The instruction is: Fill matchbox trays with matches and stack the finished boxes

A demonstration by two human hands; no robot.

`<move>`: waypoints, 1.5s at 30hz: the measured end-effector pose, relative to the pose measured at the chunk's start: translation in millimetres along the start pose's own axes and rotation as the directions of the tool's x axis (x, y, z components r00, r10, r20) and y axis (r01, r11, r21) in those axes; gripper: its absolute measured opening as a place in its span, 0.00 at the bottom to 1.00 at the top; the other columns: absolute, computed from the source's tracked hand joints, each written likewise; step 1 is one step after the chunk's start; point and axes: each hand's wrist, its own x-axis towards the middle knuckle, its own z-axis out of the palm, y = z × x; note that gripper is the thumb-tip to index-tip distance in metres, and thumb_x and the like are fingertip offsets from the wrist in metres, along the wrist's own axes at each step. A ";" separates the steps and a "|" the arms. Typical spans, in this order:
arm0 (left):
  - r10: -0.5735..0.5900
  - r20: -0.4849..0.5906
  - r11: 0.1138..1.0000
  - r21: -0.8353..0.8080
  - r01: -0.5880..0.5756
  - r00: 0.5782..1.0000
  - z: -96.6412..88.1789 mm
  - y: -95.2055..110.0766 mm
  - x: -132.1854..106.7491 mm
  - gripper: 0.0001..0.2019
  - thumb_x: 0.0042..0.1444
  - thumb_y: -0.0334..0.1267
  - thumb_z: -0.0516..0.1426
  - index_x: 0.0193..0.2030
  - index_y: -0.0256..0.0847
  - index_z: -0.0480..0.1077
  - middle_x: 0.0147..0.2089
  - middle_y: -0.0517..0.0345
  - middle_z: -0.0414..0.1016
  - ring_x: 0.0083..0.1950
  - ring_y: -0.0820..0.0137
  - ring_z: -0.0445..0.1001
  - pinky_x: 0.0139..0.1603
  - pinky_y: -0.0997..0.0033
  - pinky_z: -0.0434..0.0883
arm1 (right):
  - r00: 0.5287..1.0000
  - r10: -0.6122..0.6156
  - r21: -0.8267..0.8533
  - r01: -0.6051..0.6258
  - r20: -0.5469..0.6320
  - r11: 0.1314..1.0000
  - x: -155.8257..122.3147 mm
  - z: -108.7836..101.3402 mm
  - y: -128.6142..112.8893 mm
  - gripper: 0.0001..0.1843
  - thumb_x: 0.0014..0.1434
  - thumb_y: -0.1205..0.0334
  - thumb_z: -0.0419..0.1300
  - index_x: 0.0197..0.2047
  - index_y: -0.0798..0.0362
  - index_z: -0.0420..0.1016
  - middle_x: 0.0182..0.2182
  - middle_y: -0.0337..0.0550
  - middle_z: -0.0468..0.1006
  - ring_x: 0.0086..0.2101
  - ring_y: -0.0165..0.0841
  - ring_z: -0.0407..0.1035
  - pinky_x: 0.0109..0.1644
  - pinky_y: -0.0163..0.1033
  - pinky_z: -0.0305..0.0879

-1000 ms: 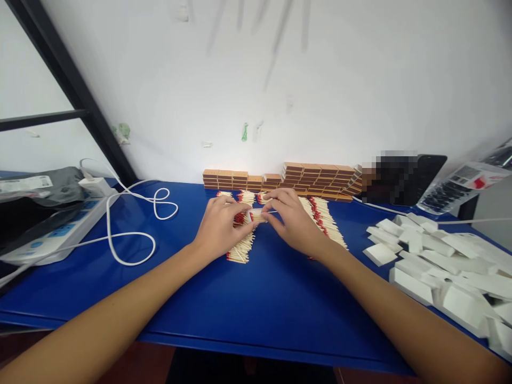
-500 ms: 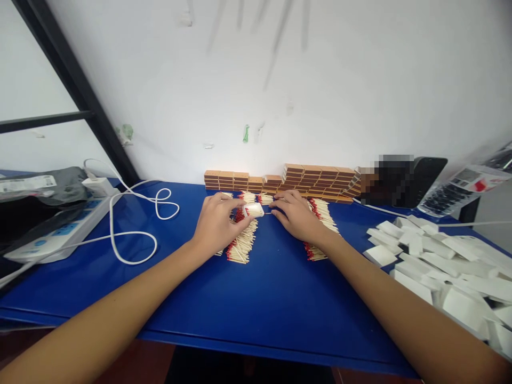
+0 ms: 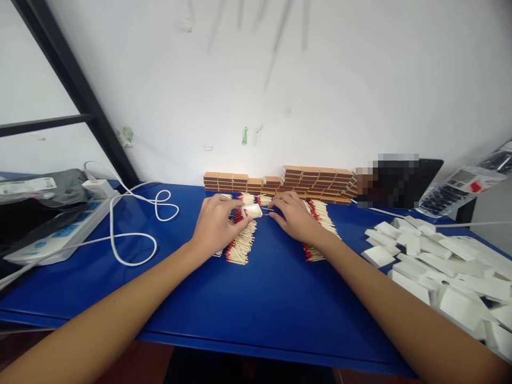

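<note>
Pinched between thumb and fingers of my left hand (image 3: 218, 221) is a small white matchbox tray (image 3: 252, 212) with red-tipped matches lying in it. My right hand (image 3: 294, 216) is just to the right of the tray, its thumb and fingertips closed on a thin matchstick (image 3: 267, 214) that points toward the tray. Below and behind my left hand lies a row of loose matches (image 3: 242, 245), red heads to the left. Another row of matches (image 3: 323, 216) is partly covered by my right hand and forearm.
Stacked brown matchboxes (image 3: 316, 178) line the wall at the back. A heap of white paper trays (image 3: 424, 261) spreads over the right of the blue table (image 3: 256, 309). On the left are a power strip (image 3: 76, 226) and a looping white cable (image 3: 154, 240). A plastic bottle (image 3: 460, 189) stands back right.
Both hands stay almost in place, with the tray still in the left. The right fingers have shifted slightly with the matchstick near the tray's right end. The view has moved a little.
</note>
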 end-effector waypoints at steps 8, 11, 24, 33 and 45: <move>0.022 0.022 1.000 0.018 -0.022 1.000 2.0 -1.6 -1.6 0.16 0.59 0.44 0.74 0.51 0.43 0.84 0.48 0.52 0.87 0.53 0.54 0.81 0.58 0.50 0.72 | 1.000 -0.004 0.029 0.003 0.021 1.000 0.2 -0.7 1.5 0.08 0.73 0.61 0.60 0.39 0.50 0.77 0.51 0.55 0.79 0.58 0.51 0.66 0.63 0.58 0.68; 0.034 0.023 0.999 0.024 -0.035 0.999 2.1 -2.5 -2.3 0.16 0.59 0.44 0.74 0.51 0.43 0.84 0.47 0.52 0.87 0.53 0.54 0.81 0.58 0.50 0.72 | 1.000 -0.007 0.048 0.007 0.012 0.999 -1.4 -5.2 0.7 0.09 0.73 0.61 0.60 0.38 0.49 0.76 0.52 0.55 0.79 0.59 0.51 0.66 0.64 0.59 0.67; 0.129 0.019 0.991 -0.041 -0.128 0.992 2.6 5.4 -5.5 0.14 0.60 0.45 0.74 0.49 0.44 0.84 0.45 0.53 0.86 0.52 0.57 0.81 0.57 0.52 0.72 | 0.970 -0.094 0.199 0.140 -0.223 0.970 0.2 -20.2 -59.5 0.05 0.75 0.61 0.60 0.42 0.47 0.74 0.56 0.54 0.80 0.62 0.49 0.66 0.67 0.63 0.66; 0.077 0.043 0.997 -0.020 -0.076 0.996 3.2 3.7 -5.3 0.15 0.60 0.47 0.73 0.50 0.45 0.84 0.46 0.52 0.85 0.54 0.55 0.80 0.59 0.50 0.72 | 0.981 -0.031 0.149 0.061 -0.193 0.987 2.4 -25.1 -45.7 0.11 0.75 0.59 0.55 0.48 0.47 0.80 0.54 0.55 0.81 0.60 0.51 0.67 0.67 0.64 0.66; 0.008 0.020 1.000 0.016 -0.009 1.000 -0.6 3.2 -2.3 0.16 0.59 0.45 0.74 0.52 0.44 0.85 0.47 0.51 0.86 0.53 0.54 0.80 0.60 0.50 0.73 | 1.000 0.030 -0.131 -0.029 0.002 0.991 -2.9 4.5 -3.8 0.19 0.76 0.57 0.55 0.61 0.51 0.81 0.67 0.61 0.74 0.68 0.56 0.59 0.66 0.66 0.66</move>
